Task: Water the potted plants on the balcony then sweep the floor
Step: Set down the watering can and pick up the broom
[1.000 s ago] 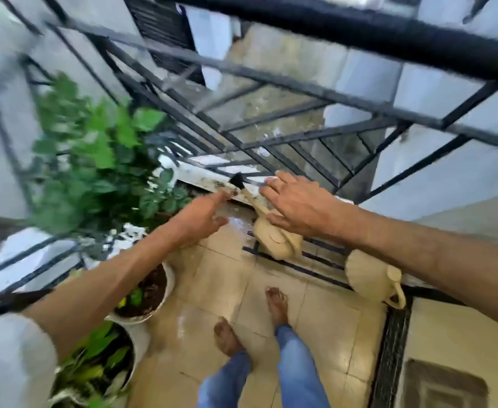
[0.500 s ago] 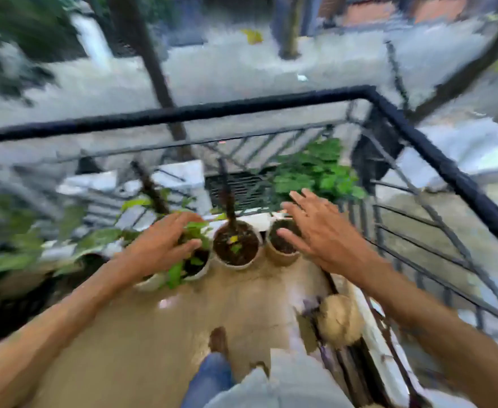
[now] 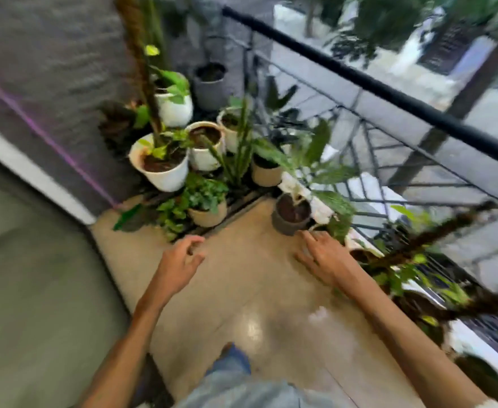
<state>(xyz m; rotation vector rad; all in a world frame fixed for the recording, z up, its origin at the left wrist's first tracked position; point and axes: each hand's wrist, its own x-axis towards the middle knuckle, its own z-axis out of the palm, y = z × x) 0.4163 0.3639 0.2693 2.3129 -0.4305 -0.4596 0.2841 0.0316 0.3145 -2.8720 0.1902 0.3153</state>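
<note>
Overhead: left hand (image 3: 177,260) loosely curled, right hand (image 3: 325,257) spread, both empty above potted plants (image 3: 203,198); no writing legible.

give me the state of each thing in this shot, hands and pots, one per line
left hand: empty, fingers loosely curled, held over the floor
right hand: empty, fingers spread, near the dark grey pot
dark grey pot: upright on the floor, soil showing
large white pot: tilted, planted
tan pot: upright, full of leaves
floor: glossy; too blurred to tell if wet
</note>
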